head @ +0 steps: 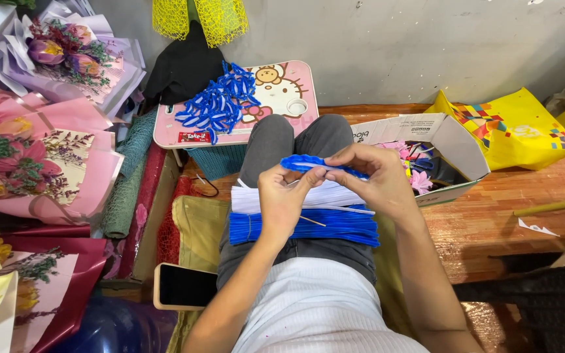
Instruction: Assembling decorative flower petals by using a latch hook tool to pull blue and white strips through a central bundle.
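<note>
A: Both hands at frame centre, above the lap. Left hand point(282, 196) pinches one end of the blue stem point(308, 163), right hand point(377, 180) closes on the other end. The stem arcs between them, fuzzy and folded flat.

B: Grip advice?

A: My read: keep the fingertips close to the bend so the wire creases there and not further along. Match the loop shape to the finished loops point(220, 104) heaped on the pink tray point(165, 134), upper centre-left.

B: Stock?

A: A blue bundle point(302, 229) lies across the thighs, with a white bundle point(256, 199) just above it, both under the hands. I'd draw one stem at a time so the stack doesn't slide.

B: Surroundings?

A: Phone point(184, 285) at lower left, open box point(452, 147) to the right, bouquets point(34, 150) at far left.
</note>
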